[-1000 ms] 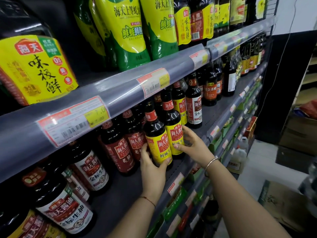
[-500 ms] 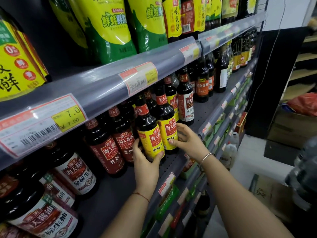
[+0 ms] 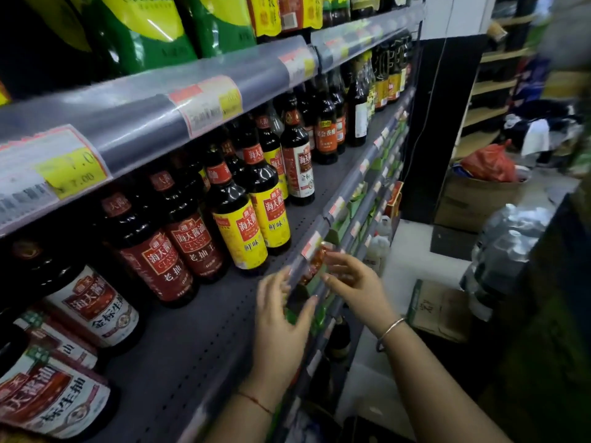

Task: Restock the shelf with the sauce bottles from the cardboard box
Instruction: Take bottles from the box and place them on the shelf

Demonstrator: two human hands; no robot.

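Note:
Two dark sauce bottles with yellow labels [image 3: 246,238] stand side by side near the front of the grey shelf [image 3: 204,340], among red-labelled bottles [image 3: 172,260]. My left hand [image 3: 281,321] hovers at the shelf's front edge, fingers apart, holding nothing. My right hand [image 3: 355,282], with a bangle on the wrist, is beside it just off the shelf edge, fingers spread and empty. Both hands are clear of the bottles. A cardboard box [image 3: 438,311] sits on the floor to the lower right.
An upper shelf rail with price tags [image 3: 208,103] overhangs the bottles, with green and yellow pouches above. Lower shelves [image 3: 355,219] step out below. A larger cardboard box with a red bag [image 3: 479,193] and wrapped water bottles [image 3: 508,241] stand at the right.
Both hands have let go of the yellow-labelled bottles and drawn back to the shelf's front edge. The view has swung down and to the right.

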